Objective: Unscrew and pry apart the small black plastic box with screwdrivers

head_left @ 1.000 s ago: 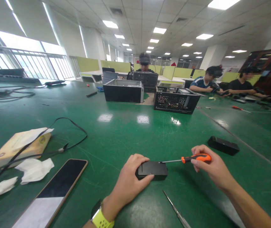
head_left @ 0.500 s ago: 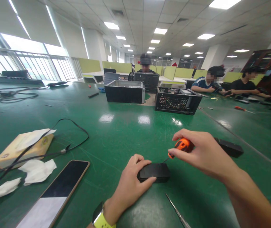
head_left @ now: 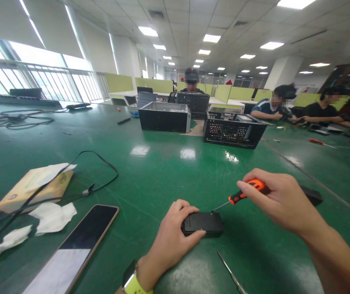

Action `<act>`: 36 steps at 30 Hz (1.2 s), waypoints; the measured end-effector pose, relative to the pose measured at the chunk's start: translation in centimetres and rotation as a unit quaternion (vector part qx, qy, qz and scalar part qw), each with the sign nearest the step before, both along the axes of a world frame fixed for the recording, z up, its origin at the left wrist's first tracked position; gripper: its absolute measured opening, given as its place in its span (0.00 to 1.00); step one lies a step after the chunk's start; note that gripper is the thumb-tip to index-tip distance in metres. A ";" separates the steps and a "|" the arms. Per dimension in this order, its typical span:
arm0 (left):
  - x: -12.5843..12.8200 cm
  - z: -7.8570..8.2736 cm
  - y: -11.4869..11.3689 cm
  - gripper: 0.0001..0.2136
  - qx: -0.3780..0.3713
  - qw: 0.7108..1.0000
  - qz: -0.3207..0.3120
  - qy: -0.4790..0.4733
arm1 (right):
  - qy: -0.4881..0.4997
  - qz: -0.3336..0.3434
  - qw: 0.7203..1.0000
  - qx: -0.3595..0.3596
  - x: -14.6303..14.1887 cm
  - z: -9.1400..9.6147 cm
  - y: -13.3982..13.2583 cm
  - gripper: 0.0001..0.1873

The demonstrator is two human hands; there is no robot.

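Note:
On the green table, my left hand (head_left: 177, 228) grips a small black rectangular box (head_left: 207, 223) by its left end, thumb on the near side and fingers on the far side. My right hand (head_left: 280, 198) is closed around the handle of an orange and black screwdriver (head_left: 250, 191). The screwdriver slants down to the left, and its tip meets the far edge of the box's top. Just in front of the box lies a thin metal tool (head_left: 230, 271), partly cut off by the frame. Behind my right hand, another black block (head_left: 312, 196) is partly hidden.
A phone (head_left: 79, 245), crumpled tissues (head_left: 54, 217), a tissue box (head_left: 36, 188) and black cables (head_left: 107, 163) lie at left. Two computer cases (head_left: 164, 120) stand farther back. Another screwdriver (head_left: 321, 143) lies at far right. Several people sit around the table.
The screwdriver leans lower to the right, with more of its shaft showing, as my right hand has shifted right. My left hand still holds the box. The whole view has shifted slightly.

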State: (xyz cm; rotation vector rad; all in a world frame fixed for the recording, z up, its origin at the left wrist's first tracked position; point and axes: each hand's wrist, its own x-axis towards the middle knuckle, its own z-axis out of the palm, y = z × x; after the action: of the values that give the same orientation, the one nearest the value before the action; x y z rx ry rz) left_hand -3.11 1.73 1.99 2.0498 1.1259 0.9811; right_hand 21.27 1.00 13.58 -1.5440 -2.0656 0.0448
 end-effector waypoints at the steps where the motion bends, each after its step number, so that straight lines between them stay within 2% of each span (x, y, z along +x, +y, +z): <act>1: 0.0 0.0 0.0 0.17 0.001 1.000 0.000 -0.002 | 0.012 0.003 1.000 0.012 -0.3 -0.1 0.0 0.16; 6: 0.0 -0.2 0.0 0.17 0.002 1.000 -0.003 -0.002 | 0.034 0.057 0.998 0.015 -1.7 -0.3 -0.3 0.15; 21: -0.1 -0.2 0.1 0.16 0.001 1.000 -0.005 0.003 | 0.042 0.067 0.997 0.013 -2.3 -0.4 -0.3 0.13; 29: 0.0 -0.2 0.1 0.16 -0.002 1.000 -0.005 0.004 | 0.022 0.100 0.995 -0.019 -2.2 0.2 -0.9 0.10; 36: -0.1 -0.2 0.1 0.16 0.000 1.000 -0.007 0.008 | 0.009 0.094 0.995 -0.020 -1.8 0.2 -0.7 0.09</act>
State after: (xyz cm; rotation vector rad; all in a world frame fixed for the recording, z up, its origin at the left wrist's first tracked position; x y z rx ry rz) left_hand -3.19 1.85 1.78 2.0659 1.1184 0.9603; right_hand 19.51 0.28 13.80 -1.3609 -2.2012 0.1704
